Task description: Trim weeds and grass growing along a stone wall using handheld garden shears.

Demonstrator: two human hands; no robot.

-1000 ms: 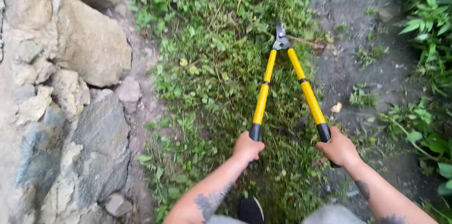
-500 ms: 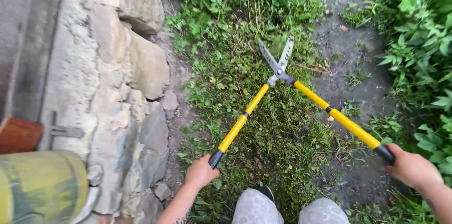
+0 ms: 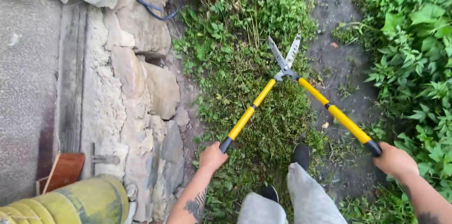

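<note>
The shears (image 3: 287,66), stiff and probably rather heavy at the steel blades, hang open over the grass (image 3: 263,111) beside the stone wall (image 3: 141,87), and the left hand (image 3: 212,157) and right hand (image 3: 394,160) each grip a black handle end, the best hold.

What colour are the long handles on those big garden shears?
Bright yellow handles, with black grips at the ends, seen in the head view.
</note>
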